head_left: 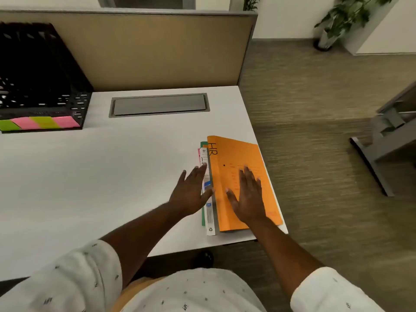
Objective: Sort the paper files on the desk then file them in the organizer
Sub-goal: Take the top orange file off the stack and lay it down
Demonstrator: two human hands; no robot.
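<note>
A stack of paper files lies at the right edge of the white desk [101,176]. On top is an orange folder [234,154] marked "HR". Beneath it show a white-spined file [210,219] and the edges of green [203,218] and pink files. My right hand [246,197] lies flat on the orange folder, fingers spread. My left hand [190,191] is open against the stack's left edge, fingertips touching the white spine. A black mesh organizer [40,70] with several slots stands at the back left, with green and pink sticky labels [40,123] along its front.
A grey cable hatch [159,105] is set into the desk near the tan partition [146,50]. The desk's right edge drops to carpeted floor. A grey desk frame [382,140] and a potted plant [337,23] stand to the right.
</note>
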